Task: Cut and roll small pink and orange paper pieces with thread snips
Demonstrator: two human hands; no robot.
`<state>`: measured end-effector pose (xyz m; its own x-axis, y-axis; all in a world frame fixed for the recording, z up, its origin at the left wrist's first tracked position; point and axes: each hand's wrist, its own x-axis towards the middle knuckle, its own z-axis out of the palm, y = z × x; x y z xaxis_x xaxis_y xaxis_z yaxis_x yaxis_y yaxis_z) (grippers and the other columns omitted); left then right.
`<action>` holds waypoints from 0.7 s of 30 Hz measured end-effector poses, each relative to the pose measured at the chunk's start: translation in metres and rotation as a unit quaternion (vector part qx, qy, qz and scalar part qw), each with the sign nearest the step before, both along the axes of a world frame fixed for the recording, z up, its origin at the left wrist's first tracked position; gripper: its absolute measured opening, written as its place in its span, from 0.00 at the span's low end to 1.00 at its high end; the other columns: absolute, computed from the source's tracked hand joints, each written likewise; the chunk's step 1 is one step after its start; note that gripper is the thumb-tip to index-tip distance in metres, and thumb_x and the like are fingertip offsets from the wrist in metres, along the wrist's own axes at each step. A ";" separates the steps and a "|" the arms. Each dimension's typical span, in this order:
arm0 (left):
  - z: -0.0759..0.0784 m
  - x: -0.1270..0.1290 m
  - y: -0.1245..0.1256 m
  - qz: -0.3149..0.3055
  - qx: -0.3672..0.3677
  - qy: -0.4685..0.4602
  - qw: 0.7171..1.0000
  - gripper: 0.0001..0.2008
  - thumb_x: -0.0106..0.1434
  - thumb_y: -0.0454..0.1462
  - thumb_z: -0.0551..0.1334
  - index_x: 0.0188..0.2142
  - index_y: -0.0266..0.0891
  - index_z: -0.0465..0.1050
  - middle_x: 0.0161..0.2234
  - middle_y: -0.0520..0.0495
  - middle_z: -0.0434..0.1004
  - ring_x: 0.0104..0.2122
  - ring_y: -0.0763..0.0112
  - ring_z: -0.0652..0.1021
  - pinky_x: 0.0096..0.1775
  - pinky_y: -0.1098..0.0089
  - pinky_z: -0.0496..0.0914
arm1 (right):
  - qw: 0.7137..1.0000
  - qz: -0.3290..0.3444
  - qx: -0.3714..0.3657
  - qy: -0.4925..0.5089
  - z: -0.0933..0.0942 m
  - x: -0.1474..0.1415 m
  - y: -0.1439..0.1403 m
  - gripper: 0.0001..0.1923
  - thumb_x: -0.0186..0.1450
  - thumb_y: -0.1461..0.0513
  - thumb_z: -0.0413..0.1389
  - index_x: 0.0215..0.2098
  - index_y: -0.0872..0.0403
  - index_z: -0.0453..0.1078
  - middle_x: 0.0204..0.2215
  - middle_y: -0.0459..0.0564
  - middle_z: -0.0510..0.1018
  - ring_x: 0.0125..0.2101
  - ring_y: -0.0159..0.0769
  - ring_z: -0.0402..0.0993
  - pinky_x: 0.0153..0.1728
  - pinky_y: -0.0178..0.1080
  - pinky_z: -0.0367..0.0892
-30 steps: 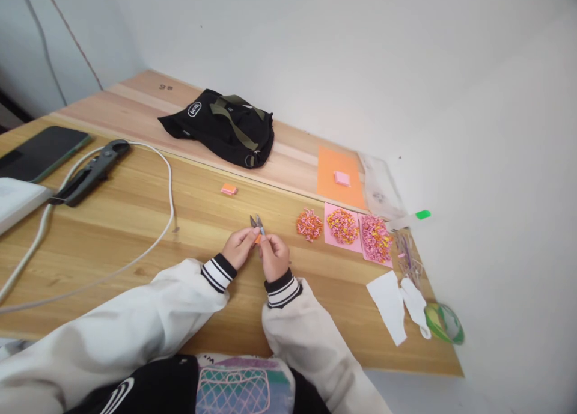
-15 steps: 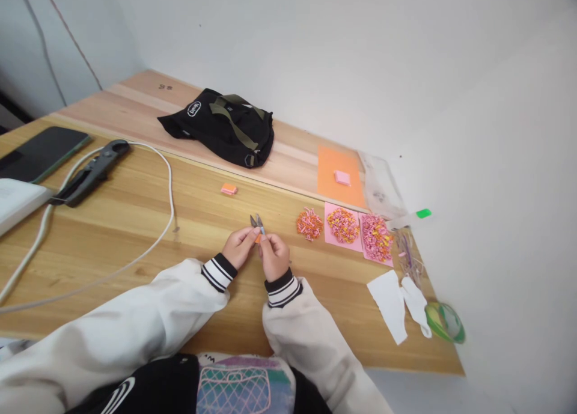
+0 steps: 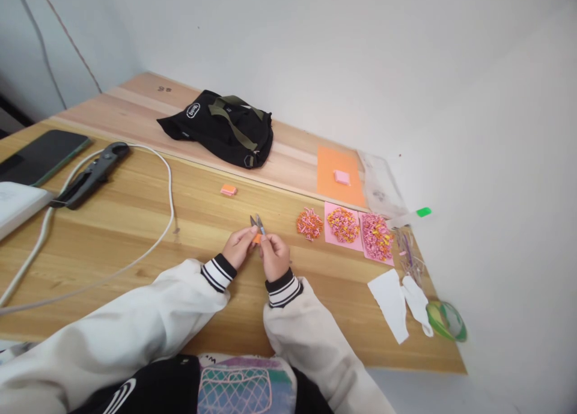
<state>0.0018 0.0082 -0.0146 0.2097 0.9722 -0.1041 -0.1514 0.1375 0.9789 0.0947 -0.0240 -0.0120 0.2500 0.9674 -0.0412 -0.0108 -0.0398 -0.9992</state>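
My two hands meet over the wooden table. Between them a small pair of snips [image 3: 258, 222] points away from me with its two blades spread. The fingers of my right hand [image 3: 276, 259] are closed near the base of the blades; the handles are hidden. My left hand [image 3: 240, 247] pinches a small orange piece of paper [image 3: 257, 238] right below the blades. Farther out lies a little orange and pink paper stack [image 3: 229, 190]. To the right is a pile of tiny orange and pink rolled bits [image 3: 309, 223].
Two more piles of bits [image 3: 343, 225] rest on pink sheets at right. Beyond them are an orange sheet [image 3: 324, 173], white paper scraps [image 3: 390, 303] and green tape [image 3: 446, 321]. A black bag [image 3: 234, 137] lies at the back; a phone [image 3: 45, 155] and white cable [image 3: 170, 191] are left.
Both hands stay in nearly the same place. Slightly more of the orange paper shows between the fingers, and the view has shifted a little.
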 end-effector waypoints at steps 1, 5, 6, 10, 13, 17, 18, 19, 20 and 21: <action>-0.001 0.000 0.000 -0.004 -0.012 -0.019 1.000 0.24 0.52 0.55 0.55 0.15 0.38 0.58 0.12 0.56 0.55 0.15 0.79 0.59 0.19 0.73 0.54 | 1.000 0.001 -0.005 0.024 0.001 0.000 0.001 0.15 0.56 0.53 0.51 0.19 0.55 0.61 0.11 0.39 0.60 0.13 0.24 0.52 0.15 0.30 0.51; -0.004 0.001 0.001 -0.028 -0.012 -0.063 0.998 0.25 0.52 0.56 0.55 0.15 0.38 0.58 0.13 0.55 0.57 0.15 0.78 0.60 0.20 0.72 0.55 | 0.995 -0.005 -0.017 0.095 0.003 -0.001 0.003 0.16 0.54 0.52 0.52 0.18 0.54 0.59 0.09 0.38 0.59 0.11 0.22 0.50 0.13 0.30 0.47; -0.004 0.001 0.001 -0.031 -0.012 -0.064 0.997 0.25 0.51 0.55 0.56 0.15 0.37 0.58 0.13 0.55 0.57 0.15 0.79 0.60 0.20 0.73 0.55 | 0.995 -0.005 -0.015 0.101 0.003 -0.001 0.003 0.16 0.53 0.52 0.52 0.18 0.54 0.59 0.09 0.38 0.59 0.11 0.22 0.51 0.12 0.30 0.47; -0.003 0.002 -0.001 -0.036 -0.018 -0.056 0.998 0.24 0.49 0.55 0.59 0.16 0.37 0.59 0.13 0.56 0.57 0.15 0.79 0.60 0.19 0.74 0.54 | 0.994 0.001 -0.009 0.105 0.003 -0.001 0.003 0.15 0.54 0.54 0.52 0.18 0.55 0.60 0.09 0.38 0.60 0.11 0.22 0.52 0.13 0.30 0.48; -0.002 0.002 -0.001 -0.038 -0.025 -0.057 0.997 0.23 0.48 0.55 0.59 0.17 0.37 0.60 0.13 0.57 0.56 0.14 0.80 0.60 0.19 0.74 0.54 | 0.995 0.001 -0.009 0.099 0.003 0.000 0.003 0.15 0.54 0.54 0.52 0.18 0.55 0.60 0.09 0.38 0.60 0.11 0.22 0.52 0.13 0.30 0.48; -0.002 0.002 -0.001 -0.043 -0.025 -0.065 0.997 0.22 0.48 0.54 0.60 0.18 0.37 0.61 0.13 0.58 0.56 0.14 0.81 0.59 0.18 0.75 0.53 | 0.995 0.000 -0.015 0.097 0.003 -0.001 0.002 0.14 0.54 0.53 0.52 0.18 0.55 0.60 0.09 0.38 0.60 0.11 0.23 0.52 0.13 0.30 0.48; -0.003 0.002 -0.001 -0.043 -0.024 -0.066 0.997 0.22 0.48 0.54 0.60 0.18 0.37 0.61 0.13 0.58 0.56 0.14 0.81 0.59 0.18 0.75 0.53 | 0.995 0.000 -0.017 0.097 0.003 -0.001 0.002 0.15 0.54 0.53 0.52 0.18 0.55 0.60 0.09 0.38 0.60 0.11 0.23 0.52 0.13 0.31 0.48; -0.004 0.002 -0.001 -0.042 -0.022 -0.067 0.997 0.22 0.48 0.54 0.60 0.18 0.37 0.61 0.13 0.58 0.56 0.14 0.81 0.59 0.18 0.75 0.53 | 0.995 0.000 -0.017 0.096 0.003 -0.001 0.002 0.15 0.54 0.53 0.52 0.18 0.55 0.60 0.09 0.38 0.60 0.11 0.23 0.52 0.13 0.31 0.49; -0.005 0.002 0.000 -0.041 -0.020 -0.067 0.997 0.23 0.48 0.54 0.60 0.17 0.37 0.60 0.13 0.58 0.56 0.14 0.80 0.59 0.18 0.74 0.53 | 0.996 0.001 -0.017 0.093 0.003 -0.001 0.002 0.15 0.54 0.53 0.52 0.18 0.55 0.60 0.09 0.38 0.60 0.11 0.23 0.51 0.13 0.31 0.49; -0.006 0.001 0.000 -0.039 -0.018 -0.068 0.997 0.23 0.49 0.54 0.59 0.16 0.37 0.59 0.13 0.57 0.56 0.14 0.80 0.59 0.19 0.74 0.54 | 0.996 0.002 -0.015 0.091 0.003 -0.001 0.002 0.15 0.54 0.53 0.52 0.18 0.55 0.60 0.09 0.38 0.60 0.11 0.23 0.52 0.14 0.31 0.49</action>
